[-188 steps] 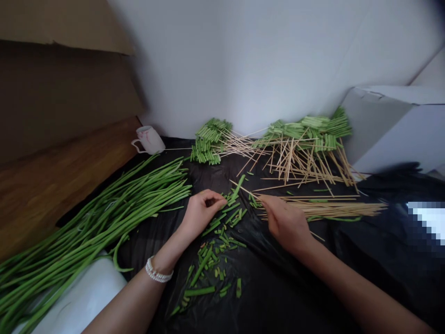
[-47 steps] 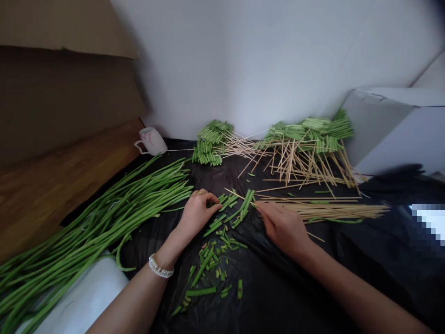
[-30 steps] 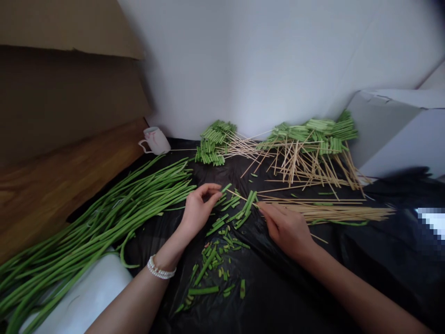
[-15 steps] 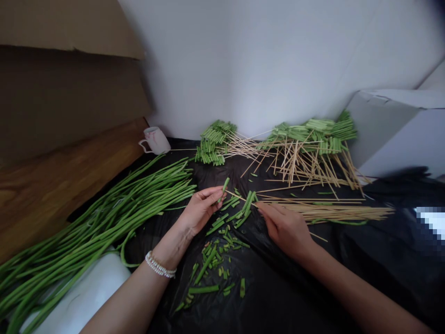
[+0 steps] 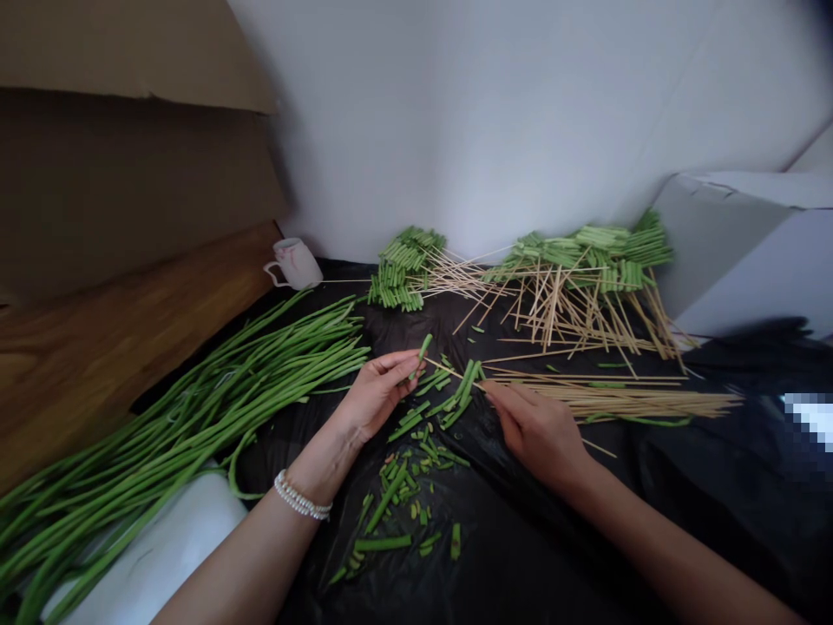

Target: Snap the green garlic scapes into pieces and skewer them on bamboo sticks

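Note:
My left hand (image 5: 381,398) pinches a short piece of green bean (image 5: 424,349) upright between thumb and fingertips. My right hand (image 5: 537,425) holds a thin wooden skewer (image 5: 455,368), its tip pointing left towards that piece. Cut bean pieces (image 5: 390,508) lie scattered on the black plastic sheet (image 5: 521,529) below my hands. A long pile of whole green beans (image 5: 195,404) lies to the left of my left hand. Loose skewers (image 5: 618,402) lie to the right of my right hand, and skewered bean bundles (image 5: 586,260) are heaped at the back.
A white mug (image 5: 296,264) stands at the back left beside a wooden board (image 5: 130,347). A white wall rises behind the sheet. A pale box (image 5: 735,252) stands at the right, and a white padded object (image 5: 149,547) lies at the lower left.
My left hand has turned and lifted a bean piece upright between its fingers. My right hand has stayed on the skewer, and the view has shifted slightly.

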The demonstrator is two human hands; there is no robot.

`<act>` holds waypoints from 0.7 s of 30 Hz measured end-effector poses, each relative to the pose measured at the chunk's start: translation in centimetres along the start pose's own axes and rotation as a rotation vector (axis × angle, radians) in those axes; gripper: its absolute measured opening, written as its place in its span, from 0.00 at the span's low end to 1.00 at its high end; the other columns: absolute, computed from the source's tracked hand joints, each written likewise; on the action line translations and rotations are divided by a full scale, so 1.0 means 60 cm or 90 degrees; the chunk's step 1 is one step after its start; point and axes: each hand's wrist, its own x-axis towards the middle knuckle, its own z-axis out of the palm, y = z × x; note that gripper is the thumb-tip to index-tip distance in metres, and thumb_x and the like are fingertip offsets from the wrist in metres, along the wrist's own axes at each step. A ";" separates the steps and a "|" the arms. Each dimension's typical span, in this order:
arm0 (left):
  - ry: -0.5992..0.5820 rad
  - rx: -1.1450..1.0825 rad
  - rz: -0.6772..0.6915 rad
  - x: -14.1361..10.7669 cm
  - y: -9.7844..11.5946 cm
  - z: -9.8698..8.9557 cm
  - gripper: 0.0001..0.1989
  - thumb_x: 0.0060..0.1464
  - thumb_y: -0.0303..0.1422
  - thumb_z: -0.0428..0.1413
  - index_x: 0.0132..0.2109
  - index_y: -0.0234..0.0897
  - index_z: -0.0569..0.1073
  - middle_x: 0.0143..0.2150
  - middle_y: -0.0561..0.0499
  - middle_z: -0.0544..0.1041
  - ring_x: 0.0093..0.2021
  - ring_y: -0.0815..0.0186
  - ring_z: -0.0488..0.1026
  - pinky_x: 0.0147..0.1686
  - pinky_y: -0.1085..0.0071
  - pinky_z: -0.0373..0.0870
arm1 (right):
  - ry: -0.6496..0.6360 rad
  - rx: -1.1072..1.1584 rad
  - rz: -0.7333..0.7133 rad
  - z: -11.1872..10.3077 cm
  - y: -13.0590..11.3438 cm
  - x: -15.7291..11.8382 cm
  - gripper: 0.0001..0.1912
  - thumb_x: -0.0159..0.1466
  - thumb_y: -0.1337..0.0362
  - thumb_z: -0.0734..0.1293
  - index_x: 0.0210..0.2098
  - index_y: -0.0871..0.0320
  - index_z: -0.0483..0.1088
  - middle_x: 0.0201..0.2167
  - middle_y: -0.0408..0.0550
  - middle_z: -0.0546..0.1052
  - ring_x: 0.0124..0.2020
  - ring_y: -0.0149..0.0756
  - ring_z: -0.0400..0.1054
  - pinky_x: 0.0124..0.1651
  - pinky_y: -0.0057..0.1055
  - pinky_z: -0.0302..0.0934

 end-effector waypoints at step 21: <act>0.009 0.030 -0.023 0.000 0.000 0.001 0.15 0.34 0.30 0.72 0.33 0.33 0.82 0.31 0.50 0.80 0.29 0.74 0.72 0.33 0.76 0.68 | -0.026 0.020 -0.002 -0.001 -0.004 -0.002 0.16 0.66 0.72 0.57 0.46 0.58 0.75 0.31 0.48 0.78 0.31 0.34 0.72 0.36 0.27 0.64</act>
